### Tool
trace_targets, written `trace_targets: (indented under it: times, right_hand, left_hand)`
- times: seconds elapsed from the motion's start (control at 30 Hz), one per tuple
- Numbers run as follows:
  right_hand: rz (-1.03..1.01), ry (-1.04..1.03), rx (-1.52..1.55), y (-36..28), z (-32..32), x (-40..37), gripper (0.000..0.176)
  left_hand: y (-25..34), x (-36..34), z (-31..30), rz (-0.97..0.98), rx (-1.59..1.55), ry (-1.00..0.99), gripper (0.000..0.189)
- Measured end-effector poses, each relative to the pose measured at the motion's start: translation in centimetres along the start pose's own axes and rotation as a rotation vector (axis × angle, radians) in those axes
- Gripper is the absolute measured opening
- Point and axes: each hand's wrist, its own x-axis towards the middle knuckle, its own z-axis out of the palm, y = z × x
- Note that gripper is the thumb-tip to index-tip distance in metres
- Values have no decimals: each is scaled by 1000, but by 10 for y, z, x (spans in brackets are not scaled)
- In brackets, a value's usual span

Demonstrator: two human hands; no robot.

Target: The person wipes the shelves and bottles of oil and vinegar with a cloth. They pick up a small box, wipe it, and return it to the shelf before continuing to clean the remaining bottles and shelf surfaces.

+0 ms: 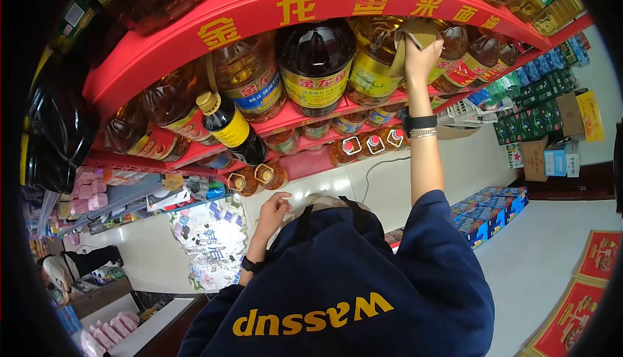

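My right hand (422, 64) reaches up to the red shelf, closed on a brownish folded cloth (415, 35). The cloth lies against a large bottle of cooking oil (375, 75) with a yellow-green label. Left of that bottle stands a dark oil bottle (317, 71) with a yellow label. My left hand (275, 212) hangs low in front of my body, fingers loosely bent and holding nothing. Nearest to it are small oil bottles (268, 175) on the lower level. A dark bottle with a gold cap (232, 127) stands out in front of the shelf row.
The red shelf edge (350, 3) curves above the bottles, with more bottles on top. Blue boxes (493, 211) stand on the floor at right, and green cartons (535, 120) are stacked beyond. Another person (65, 269) is at far left. A worn floor sticker (209, 243) lies nearby.
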Motion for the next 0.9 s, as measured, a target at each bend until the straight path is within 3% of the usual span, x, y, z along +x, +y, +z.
trace_targets:
  times: [0.07,0.17,0.2,0.23,0.33,0.43,0.63,0.9]
  right_hand:
    - [5,43,172,-2,-3,-15,64]
    - [-103,130,116,9,4,-42,74]
    - [-137,69,55,4,-1,-49,90]
    - [-137,67,56,4,-2,-60,90]
    - [31,-34,49,1,-3,-95,108]
    - [177,-129,33,24,2,-132,108]
    - [196,-213,-7,51,6,-145,109]
    - [48,16,22,-4,-1,-71,107]
  left_hand:
    - [-1,3,3,-7,15,-4,27]
    - [-4,8,8,-6,-6,-9,26]
    - [-7,10,10,20,-8,0,24]
    - [-8,11,11,44,-9,9,23]
    - [-10,13,12,52,39,-12,22]
    - [-6,13,10,48,80,-19,22]
    - [-4,8,2,11,105,-18,22]
    - [-5,3,1,2,131,-31,24]
